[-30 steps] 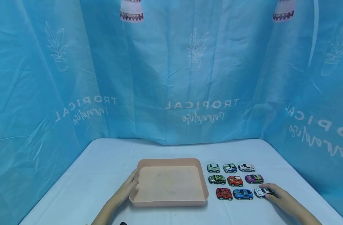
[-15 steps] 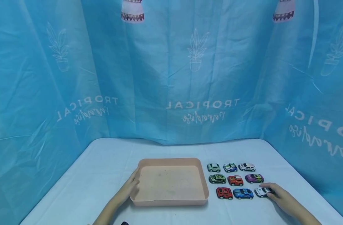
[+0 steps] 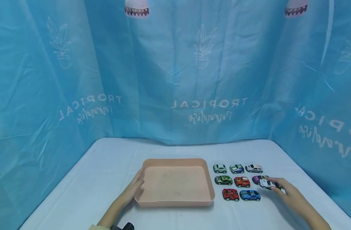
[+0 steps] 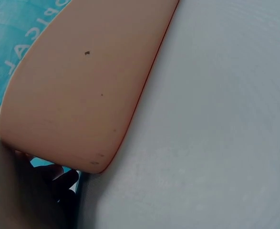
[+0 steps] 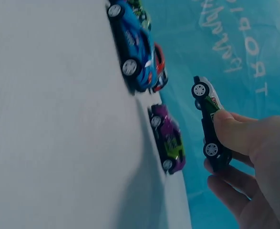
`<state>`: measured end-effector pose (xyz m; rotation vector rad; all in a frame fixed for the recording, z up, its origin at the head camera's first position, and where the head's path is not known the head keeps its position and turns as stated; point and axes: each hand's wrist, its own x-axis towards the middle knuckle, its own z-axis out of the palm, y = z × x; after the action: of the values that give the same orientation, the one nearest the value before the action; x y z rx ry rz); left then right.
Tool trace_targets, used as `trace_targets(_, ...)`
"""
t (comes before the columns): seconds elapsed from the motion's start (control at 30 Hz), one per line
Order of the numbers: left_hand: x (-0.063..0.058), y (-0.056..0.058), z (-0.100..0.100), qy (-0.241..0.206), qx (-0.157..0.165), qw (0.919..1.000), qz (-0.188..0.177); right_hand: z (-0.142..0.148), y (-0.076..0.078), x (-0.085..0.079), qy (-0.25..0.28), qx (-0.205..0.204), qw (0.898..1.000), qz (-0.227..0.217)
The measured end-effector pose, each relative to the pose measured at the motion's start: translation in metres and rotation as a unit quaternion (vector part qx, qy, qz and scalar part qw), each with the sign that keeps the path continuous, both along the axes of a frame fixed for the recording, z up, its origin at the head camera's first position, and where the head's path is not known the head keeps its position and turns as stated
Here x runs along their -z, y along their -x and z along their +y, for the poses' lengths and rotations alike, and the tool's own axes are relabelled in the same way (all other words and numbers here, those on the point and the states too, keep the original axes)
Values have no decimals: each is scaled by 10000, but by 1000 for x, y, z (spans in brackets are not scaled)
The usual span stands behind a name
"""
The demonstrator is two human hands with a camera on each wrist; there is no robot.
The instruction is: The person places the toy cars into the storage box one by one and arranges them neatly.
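Observation:
My right hand (image 3: pixel 291 196) pinches a white and black toy car (image 5: pixel 209 121) between thumb and fingers. The car is off the table; in the head view it overlaps a purple and lime toy car (image 5: pixel 168 138), while the right wrist view shows the two apart. At the left side of a shallow peach-coloured tray (image 3: pixel 175 203), my left hand (image 3: pixel 132 190) grips the wall. In the left wrist view, its dark fingers (image 4: pixel 63 181) show past the tray's edge, partly hidden.
Right of the tray, several toy cars stand in rows, among them a blue car (image 3: pixel 250 195), a spotted red car (image 3: pixel 230 194) and a green camouflage car (image 3: pixel 223 180). A blue printed curtain (image 3: pixel 204 80) encloses the white table (image 3: pixel 118 153).
My right hand has lifted the white and black car from the front row, up and slightly away from me. My left hand stays at the tray. The head view has tilted down slightly.

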<state>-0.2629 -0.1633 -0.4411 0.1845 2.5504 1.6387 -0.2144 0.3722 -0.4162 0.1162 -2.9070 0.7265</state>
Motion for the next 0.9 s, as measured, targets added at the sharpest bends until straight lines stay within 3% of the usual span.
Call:
trace_targets(0.17, -1, 0, 1, 36, 18, 10000, 4, -13, 0, -10, -31, 276, 9996, 7)
trace_targets(0.47, 0, 2, 0, -31, 100, 9999, 18, -41, 7, -26, -150, 170, 9990, 382)
trace_targets(0.9, 2, 1, 1, -9, 37, 10000, 37, -91, 18, -41, 199, -420, 9962, 730)
